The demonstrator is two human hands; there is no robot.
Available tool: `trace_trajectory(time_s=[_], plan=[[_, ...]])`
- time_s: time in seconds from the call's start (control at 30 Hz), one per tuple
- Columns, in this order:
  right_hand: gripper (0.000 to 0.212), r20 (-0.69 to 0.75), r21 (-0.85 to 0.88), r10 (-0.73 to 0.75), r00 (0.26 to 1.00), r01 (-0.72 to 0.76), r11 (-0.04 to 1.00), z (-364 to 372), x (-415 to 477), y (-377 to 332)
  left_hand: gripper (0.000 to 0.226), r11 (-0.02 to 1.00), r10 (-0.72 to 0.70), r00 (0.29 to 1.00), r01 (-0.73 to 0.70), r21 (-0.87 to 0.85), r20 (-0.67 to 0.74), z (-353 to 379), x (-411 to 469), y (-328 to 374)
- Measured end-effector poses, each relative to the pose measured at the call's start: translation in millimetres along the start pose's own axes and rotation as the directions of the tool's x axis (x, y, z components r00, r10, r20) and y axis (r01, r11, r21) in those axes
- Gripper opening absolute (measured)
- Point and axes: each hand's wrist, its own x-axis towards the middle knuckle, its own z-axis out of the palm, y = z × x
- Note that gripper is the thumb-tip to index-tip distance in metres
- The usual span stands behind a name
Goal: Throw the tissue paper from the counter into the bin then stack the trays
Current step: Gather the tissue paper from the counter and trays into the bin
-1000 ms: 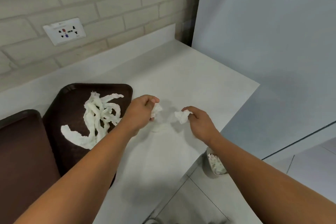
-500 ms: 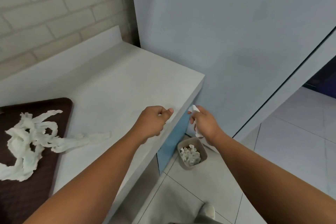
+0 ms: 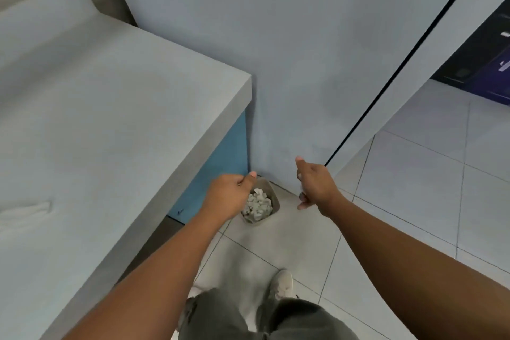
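Two outstretched hands near the bin (image 3: 276, 205) of tissue scraps (image 3: 258, 204): left hand (image 3: 229, 196) fisted, thumb out (anything held is hidden), right hand (image 3: 314, 185) loosely spread, thumb up.

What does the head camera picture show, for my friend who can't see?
A person's curled left hand hovers above a small bin of crumpled tissue on the tiled floor, beside a grey counter. The right hand hangs open nearby.
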Motion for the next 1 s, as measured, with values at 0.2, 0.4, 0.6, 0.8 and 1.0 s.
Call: trace_trajectory(time_s=[0.2,0.4,0.6,0.8,1.0], plan=[[0.044,-0.012,-0.220,-0.027,1.000,0.024,0.975,10,67,82,0.064,0.994,-0.095,0.994,0.092,0.065,0.055,66,28,-56],[0.058,-0.047,-0.289,0.044,0.998,-0.056,0.956,47,147,155,0.065,0.955,-0.288,0.950,0.275,0.113,0.119,134,83,-143],[0.063,0.002,-0.452,0.085,0.996,-0.075,0.889,96,217,223,0.058,0.915,-0.400,0.909,0.391,0.097,0.119,208,144,-215],[0.063,-0.017,-0.484,0.110,0.994,-0.104,0.869,112,259,285,0.044,0.858,-0.489,0.848,0.510,-0.064,0.204,273,206,-268],[0.060,0.005,-0.482,0.117,0.993,-0.100,0.871,116,295,328,0.020,0.521,-0.582,0.702,0.709,-0.475,0.410,314,259,-302]])
